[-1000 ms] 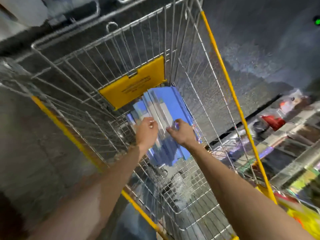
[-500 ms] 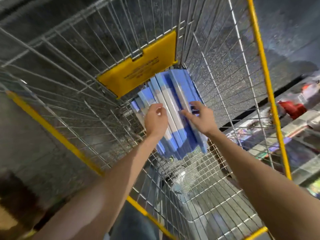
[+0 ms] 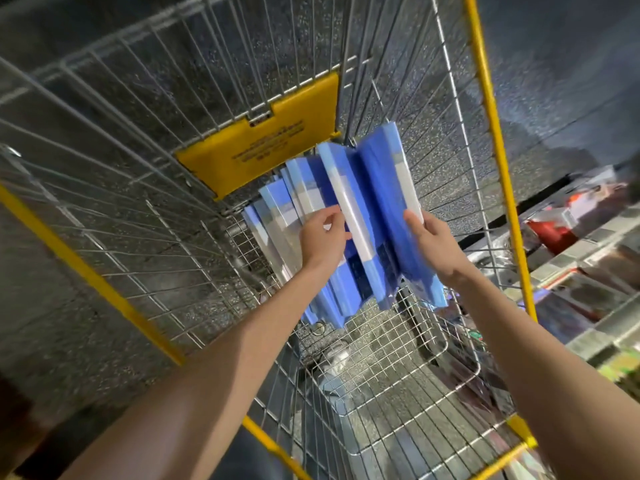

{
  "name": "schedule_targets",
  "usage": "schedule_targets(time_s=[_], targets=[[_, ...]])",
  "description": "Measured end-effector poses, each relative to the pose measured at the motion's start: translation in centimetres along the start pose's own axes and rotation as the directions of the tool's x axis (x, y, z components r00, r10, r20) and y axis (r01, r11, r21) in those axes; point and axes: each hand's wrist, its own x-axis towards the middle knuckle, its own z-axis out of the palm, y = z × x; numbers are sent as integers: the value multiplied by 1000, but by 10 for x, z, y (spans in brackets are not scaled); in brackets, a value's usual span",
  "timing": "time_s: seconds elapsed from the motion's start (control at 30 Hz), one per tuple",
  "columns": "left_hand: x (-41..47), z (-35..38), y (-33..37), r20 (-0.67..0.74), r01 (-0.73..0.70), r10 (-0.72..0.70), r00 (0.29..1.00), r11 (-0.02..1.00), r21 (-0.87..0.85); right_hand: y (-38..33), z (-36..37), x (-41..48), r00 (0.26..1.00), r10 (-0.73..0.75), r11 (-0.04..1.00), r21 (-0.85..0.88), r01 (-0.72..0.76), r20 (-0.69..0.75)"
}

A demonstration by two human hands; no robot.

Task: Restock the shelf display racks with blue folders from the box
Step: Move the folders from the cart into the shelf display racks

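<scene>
My left hand (image 3: pixel 322 237) curls round some of the fanned folders (image 3: pixel 372 188) and my right hand (image 3: pixel 433 244) grips the outermost one, all at the cart's (image 3: pixel 138 168) far end, below its yellow sign (image 3: pixel 263 147). Dark speckled floor (image 3: pixel 554 81) shows through the mesh, with blurred shelves (image 3: pixel 588 271) at my right.

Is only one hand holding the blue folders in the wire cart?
No, the left hand and the right hand both grip the fanned blue folders inside the wire cart.
</scene>
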Motion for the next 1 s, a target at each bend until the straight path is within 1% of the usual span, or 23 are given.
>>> schedule_targets(time_s=[0.07, 0.13, 0.4, 0.47, 0.53, 0.63, 0.7, 0.83, 0.87, 0.93, 1.0], targets=[[-1, 5, 1, 56, 4, -2, 998, 999, -32, 2, -3, -3, 999, -32, 999, 37, 32, 7], [-1, 12, 3, 86, 23, -18, 996, 998, -52, 2, -3, -4, 999, -29, 999, 45, 28, 30], [2, 19, -2, 138, 49, -31, 990, 991, -126, -8, 12, 0, 999, -7, 996, 88, 3, 49], [4, 18, -2, 167, 63, -41, 985, 990, -126, -8, 12, 3, 998, 19, 996, 81, -24, 53], [4, 17, -3, 192, 79, -54, 980, 989, -126, -8, 12, 4, 998, 11, 998, 63, -14, 55], [3, 14, 0, 230, 93, -56, 972, 984, -152, -11, 16, 10, 999, -20, 1000, 4, 20, 29], [4, 13, 4, 260, 122, -79, 962, 981, -152, -12, 23, 17, 1000, -14, 999, -45, 15, 15], [13, 10, 12, 306, 199, -147, 941, 969, -148, -15, 39, 24, 999, -20, 964, -266, 7, -48], [16, 8, 13, 321, 221, -164, 933, 963, -151, -17, 42, 23, 997, -44, 950, -313, 23, -58], [22, 3, 16, 348, 250, -189, 918, 959, -137, -18, 48, 21, 989, -138, 890, -445, 96, -62], [24, -3, 18, 364, 229, -180, 914, 969, -96, -18, 54, 21, 984, -163, 819, -567, 94, -73]])
